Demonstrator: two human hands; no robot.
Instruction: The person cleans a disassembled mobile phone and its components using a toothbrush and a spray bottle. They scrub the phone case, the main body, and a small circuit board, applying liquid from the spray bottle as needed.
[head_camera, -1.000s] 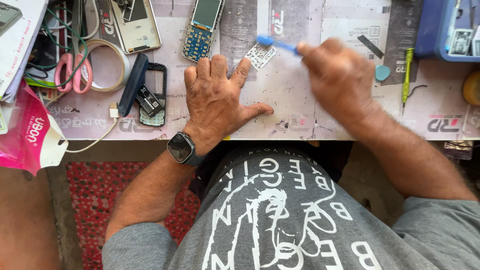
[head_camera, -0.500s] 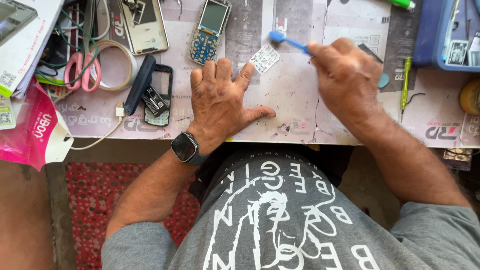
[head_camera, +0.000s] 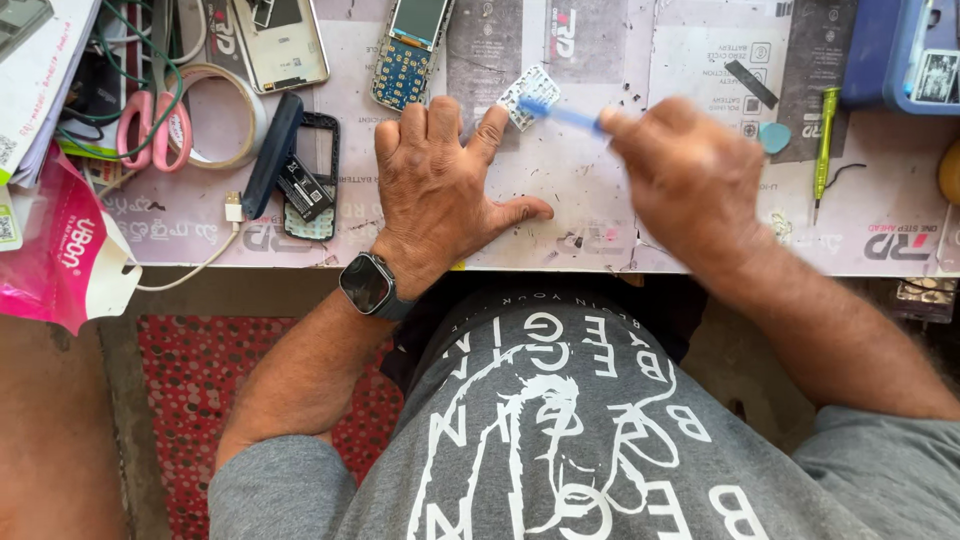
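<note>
My left hand (head_camera: 440, 190) lies flat on the work mat (head_camera: 600, 200), fingers spread, its index fingertip touching a small white keypad piece (head_camera: 528, 96). A smartwatch (head_camera: 366, 284) sits on that wrist. My right hand (head_camera: 685, 180) is blurred with motion and grips a blue brush (head_camera: 560, 114), whose head rests on the keypad piece. Just beyond my left fingers lies an opened phone (head_camera: 410, 50) with its blue circuit board and screen showing.
A black phone frame (head_camera: 312, 178) and dark cover (head_camera: 272, 150) lie to the left, near pink scissors (head_camera: 150, 125), a tape roll (head_camera: 215, 115) and a silver phone back (head_camera: 280, 40). A green screwdriver (head_camera: 822, 140), blue pick (head_camera: 773, 137) and blue box (head_camera: 900, 50) are at right.
My right hand has moved back and forth with the brush across the keypad piece, and is now blurred. The left hand has stayed flat in place.
</note>
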